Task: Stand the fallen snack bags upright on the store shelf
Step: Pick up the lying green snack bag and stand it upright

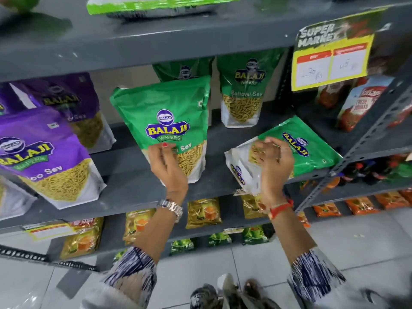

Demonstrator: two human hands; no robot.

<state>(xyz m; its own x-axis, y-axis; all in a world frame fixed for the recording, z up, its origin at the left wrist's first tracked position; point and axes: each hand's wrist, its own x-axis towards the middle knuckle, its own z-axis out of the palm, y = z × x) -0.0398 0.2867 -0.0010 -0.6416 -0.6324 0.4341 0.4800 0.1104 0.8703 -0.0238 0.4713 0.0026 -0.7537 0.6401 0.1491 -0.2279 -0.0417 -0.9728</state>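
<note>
A green Balaji sev bag [166,112] stands upright near the front of the grey middle shelf [124,175]. My left hand [166,166] grips its lower edge. To the right a second green sev bag [312,150] lies flat on the shelf, its white bottom end hanging over the front edge. My right hand [275,166] is closed on that bottom end. Behind them two more green bags [243,90] stand upright at the back of the shelf.
Purple Balaji sev bags [44,157] stand at the left of the same shelf. A yellow price card [330,61] hangs from the shelf above. Tomato snack bags [361,101] fill the bay to the right. Lower shelves hold yellow, green and orange packets.
</note>
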